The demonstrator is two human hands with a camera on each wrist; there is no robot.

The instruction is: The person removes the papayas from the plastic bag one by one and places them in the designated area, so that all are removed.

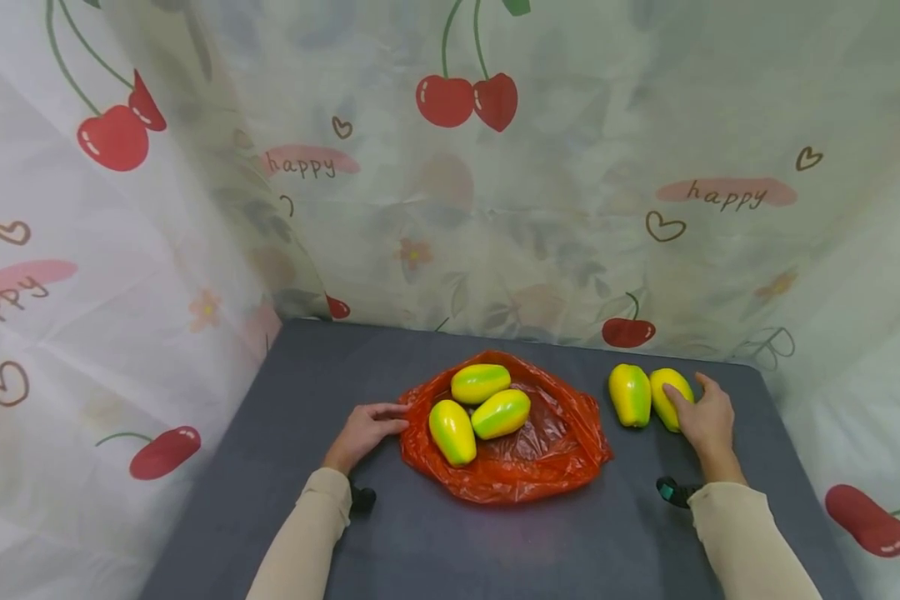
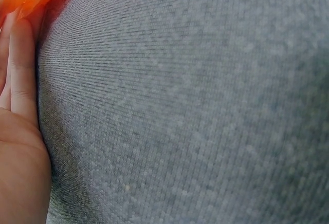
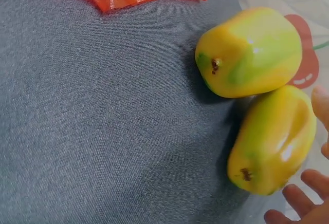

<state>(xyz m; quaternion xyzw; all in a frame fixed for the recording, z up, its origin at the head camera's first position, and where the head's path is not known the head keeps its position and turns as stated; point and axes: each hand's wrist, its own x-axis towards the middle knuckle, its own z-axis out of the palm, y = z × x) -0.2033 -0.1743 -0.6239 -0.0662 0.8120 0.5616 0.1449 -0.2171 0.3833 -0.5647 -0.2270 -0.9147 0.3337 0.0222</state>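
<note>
A red plastic bag lies spread open on the table with three yellow-green papayas in it: one at the back, one in the middle, one at the front left. My left hand touches the bag's left edge with straight fingers; the bag covers its fingertips in the left wrist view. Two more papayas stand side by side right of the bag, the left one and the right one. Around the right one, my right hand has its fingers spread; the right wrist view shows the fingers beside it, not closed round it.
The dark grey table carries all of this. A printed cherry curtain hangs behind and at both sides, close to the table's back edge and near the two papayas on the right.
</note>
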